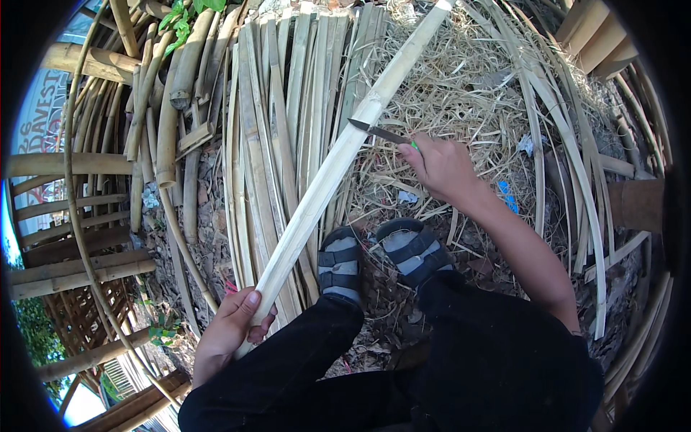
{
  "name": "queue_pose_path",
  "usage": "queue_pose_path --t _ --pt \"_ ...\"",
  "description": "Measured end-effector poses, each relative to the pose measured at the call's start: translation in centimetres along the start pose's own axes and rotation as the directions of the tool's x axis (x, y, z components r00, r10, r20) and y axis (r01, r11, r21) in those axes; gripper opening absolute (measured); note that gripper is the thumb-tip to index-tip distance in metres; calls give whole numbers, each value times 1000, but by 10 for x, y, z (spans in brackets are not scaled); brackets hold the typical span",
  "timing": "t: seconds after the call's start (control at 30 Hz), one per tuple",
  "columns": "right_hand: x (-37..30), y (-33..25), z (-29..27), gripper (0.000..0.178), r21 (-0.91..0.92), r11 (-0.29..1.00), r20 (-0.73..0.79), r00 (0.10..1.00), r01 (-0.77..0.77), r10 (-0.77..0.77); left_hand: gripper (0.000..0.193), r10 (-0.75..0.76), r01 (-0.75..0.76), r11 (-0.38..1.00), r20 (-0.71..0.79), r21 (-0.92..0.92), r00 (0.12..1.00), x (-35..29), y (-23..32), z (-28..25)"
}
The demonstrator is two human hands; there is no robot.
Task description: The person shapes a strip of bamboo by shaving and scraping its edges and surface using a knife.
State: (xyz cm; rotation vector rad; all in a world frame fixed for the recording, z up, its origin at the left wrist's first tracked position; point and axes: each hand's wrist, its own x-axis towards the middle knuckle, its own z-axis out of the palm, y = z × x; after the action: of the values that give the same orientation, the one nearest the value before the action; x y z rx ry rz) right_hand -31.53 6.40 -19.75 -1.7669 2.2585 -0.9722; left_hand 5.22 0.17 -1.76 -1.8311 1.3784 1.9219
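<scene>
Holding the near end of a pale split-bamboo strip (309,209) in the left hand (232,318), thumb laid on the upper face, fingers wrapped beneath, just beside the left leg of the dark trousers (504,345). Slanting the strip from there across the row of bamboo slats (253,158), from the near edge to beyond the far right corner; cannot tell whether resting on them or held clear. Planting strapped sandals (338,263) on the ground (481,252), just beside the right edge of that row. Farther out, closing the right hand (443,164) around the green handle of a knife (381,132), with hardly any gap in the fist, and laying the dark blade across the strip just short of a rough node.

Judging from this, shaving or trimming the strip. For a clean result, keep the blade at a shallow angle, take thin curls, and ease off at the node, with a catch or split likeliest there. Brace the near end well and keep the left fingers and both legs out of the blade's path.

Beyond, seeing a blue scrap (508,196), then curled shavings (446,108) spread off the right edge of the row, and long thin strips (592,237) arching farther right. Past the row's left edge, noticing round bamboo poles (167,137), then fence rails (79,164), with green leaves (176,32) by the far left corner.
</scene>
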Motion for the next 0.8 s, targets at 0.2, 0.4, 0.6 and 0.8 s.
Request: queue_pose_path --t 0.2,0.4,0.6,0.8 --pt "-25 -69 15 44 161 953 -61 967 255 -248 39 -6 7 999 15 -41 1000 3 5 8" --pt "-16 -63 23 46 59 915 -142 911 399 -388 39 -8 5 997 34 77 999 3 4 6" --pt "-10 -55 24 47 -25 913 -133 904 408 -407 39 -4 4 994 3 106 1000 1 1 5" --pt "3 3 5 38 -85 989 -37 991 123 -126 37 -11 14 994 -32 109 999 3 -1 3"
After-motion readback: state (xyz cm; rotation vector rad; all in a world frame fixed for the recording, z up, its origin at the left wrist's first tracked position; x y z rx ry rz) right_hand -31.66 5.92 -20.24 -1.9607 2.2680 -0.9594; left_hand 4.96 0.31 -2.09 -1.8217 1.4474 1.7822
